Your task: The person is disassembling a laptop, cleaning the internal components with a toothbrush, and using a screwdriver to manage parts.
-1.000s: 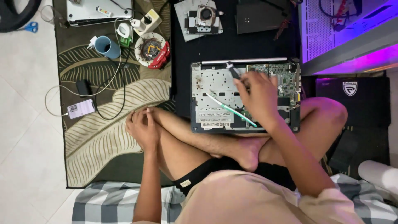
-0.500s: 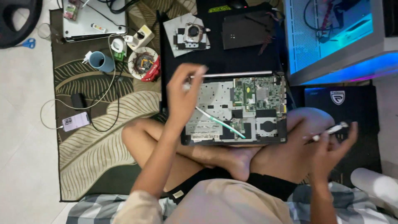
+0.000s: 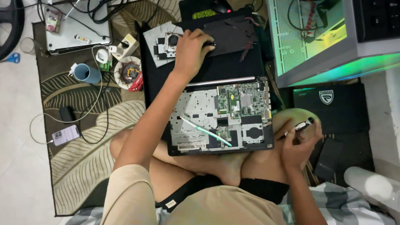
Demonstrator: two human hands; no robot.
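An opened laptop [image 3: 196,104] rests on my crossed legs, its green circuit board [image 3: 241,100] exposed. A pale green stick tool [image 3: 204,131] lies slantwise across it. My left hand [image 3: 191,51] reaches past the laptop to a flat black cover [image 3: 233,35] on the floor. Its fingertips are bunched at a small dark piece on the cover's edge, and whether they hold it is unclear. My right hand [image 3: 296,146] hovers over my right knee, to the right of the laptop, gripping a black-handled screwdriver [image 3: 301,126].
A cooling fan part [image 3: 166,43] on a grey sheet lies left of the cover. On the patterned rug sit a blue cup [image 3: 85,74], a round dish of parts [image 3: 129,74], a cabled phone [image 3: 66,134] and a silver laptop [image 3: 77,25]. A lit computer case [image 3: 329,37] stands right.
My left hand has moved from my knee, over the laptop, forward to the black cover. My right hand left the laptop and drew back to my right knee with the screwdriver.
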